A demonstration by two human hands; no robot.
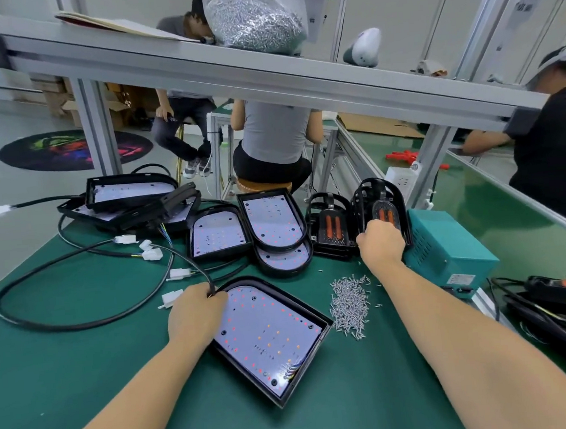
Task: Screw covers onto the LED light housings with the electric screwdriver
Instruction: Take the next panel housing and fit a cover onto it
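An open black LED housing [271,335] with a white LED board lies on the green mat in front of me. My left hand [194,314] grips its rounded upper-left rim, by the black cable. My right hand [380,243] reaches to a stack of black covers with orange inserts [385,202] and grips the front cover's lower edge. A second cover stack [330,224] stands just left of it. A heap of small silver screws [349,302] lies right of the housing. No electric screwdriver is in view.
More open housings [275,225] and a pile of housings [130,200] sit at the back, with black cables and white connectors [151,255] at left. A teal power box [445,248] stands right. An aluminium shelf rail [262,75] carries a screw bag [254,15]. People work behind and at right.
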